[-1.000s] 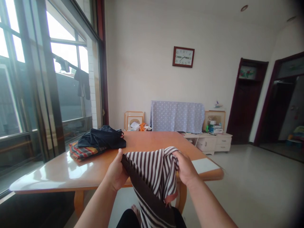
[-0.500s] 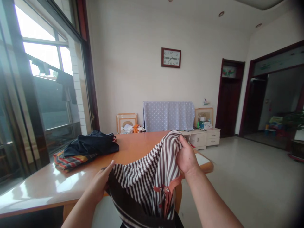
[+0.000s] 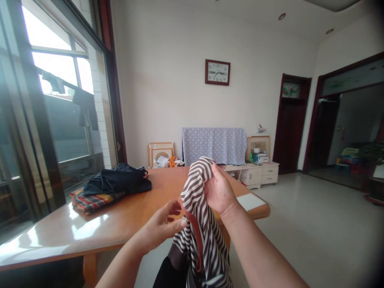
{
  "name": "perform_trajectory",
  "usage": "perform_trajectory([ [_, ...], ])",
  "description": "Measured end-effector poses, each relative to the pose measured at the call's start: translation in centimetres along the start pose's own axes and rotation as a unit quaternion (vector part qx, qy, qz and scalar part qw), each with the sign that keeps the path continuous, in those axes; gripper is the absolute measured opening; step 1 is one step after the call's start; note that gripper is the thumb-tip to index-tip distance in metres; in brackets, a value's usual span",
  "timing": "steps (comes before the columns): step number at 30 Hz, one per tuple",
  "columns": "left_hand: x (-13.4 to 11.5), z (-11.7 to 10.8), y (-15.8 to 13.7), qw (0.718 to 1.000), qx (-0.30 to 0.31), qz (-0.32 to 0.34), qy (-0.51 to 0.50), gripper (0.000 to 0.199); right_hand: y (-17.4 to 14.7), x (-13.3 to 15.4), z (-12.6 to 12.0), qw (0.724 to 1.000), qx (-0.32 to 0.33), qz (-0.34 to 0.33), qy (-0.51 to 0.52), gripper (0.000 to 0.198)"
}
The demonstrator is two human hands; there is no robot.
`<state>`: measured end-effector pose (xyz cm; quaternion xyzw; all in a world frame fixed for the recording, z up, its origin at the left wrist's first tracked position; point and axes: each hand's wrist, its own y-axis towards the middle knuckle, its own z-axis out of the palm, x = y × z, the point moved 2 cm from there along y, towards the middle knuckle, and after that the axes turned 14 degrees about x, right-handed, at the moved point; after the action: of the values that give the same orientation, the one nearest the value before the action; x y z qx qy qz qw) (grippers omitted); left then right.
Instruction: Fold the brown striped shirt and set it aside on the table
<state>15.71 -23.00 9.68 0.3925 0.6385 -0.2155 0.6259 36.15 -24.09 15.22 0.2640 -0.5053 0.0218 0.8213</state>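
Head view: left hand (image 3: 160, 227) has moved from the dark hem (image 3: 179, 256) to the reddish trim (image 3: 198, 236) of the striped garment (image 3: 195, 182), which hangs at the near edge of the table (image 3: 163, 187). Left grip: fingers parted at the trim; cannot tell whether it grasps. Right hand (image 3: 221, 192): grip closed on upper folds, raised, presumably so the trim hangs reachable. Glossy table bears dark clothing (image 3: 117, 180) over plaid cloth (image 3: 87, 203); beyond, wall clock (image 3: 217, 72).

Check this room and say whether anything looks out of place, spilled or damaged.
Nothing looks spilled or damaged, but the dark garment on the table looks untidy, heaped in rumples over a multicoloured cloth. The striped garment hangs bunched at the right hand.
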Motion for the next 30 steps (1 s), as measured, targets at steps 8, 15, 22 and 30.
perform_trajectory([
  [8, -1.3, 1.2, 3.6, 0.982, -0.025, 0.067, -0.173, 0.034, 1.5, -0.7, 0.2, 0.999, -0.014, -0.037, 0.004, 0.06],
  [15, -4.4, -1.7, 4.7, 0.942, -0.096, 0.111, -0.302, 0.025, 0.9, -4.5, -3.4, 0.995, -0.087, 0.048, -0.011, 0.04],
  [22, -5.8, -2.8, 5.3, 0.915, -0.156, 0.149, -0.34, 0.008, -2.0, -5.1, -3.0, 0.964, -0.131, 0.064, -0.224, 0.035],
  [30, -7.8, -3.2, 5.4, 0.908, -0.179, 0.187, -0.328, 0.017, -3.9, -6.3, -0.9, 0.924, 0.1, 0.228, -0.29, 0.031],
])
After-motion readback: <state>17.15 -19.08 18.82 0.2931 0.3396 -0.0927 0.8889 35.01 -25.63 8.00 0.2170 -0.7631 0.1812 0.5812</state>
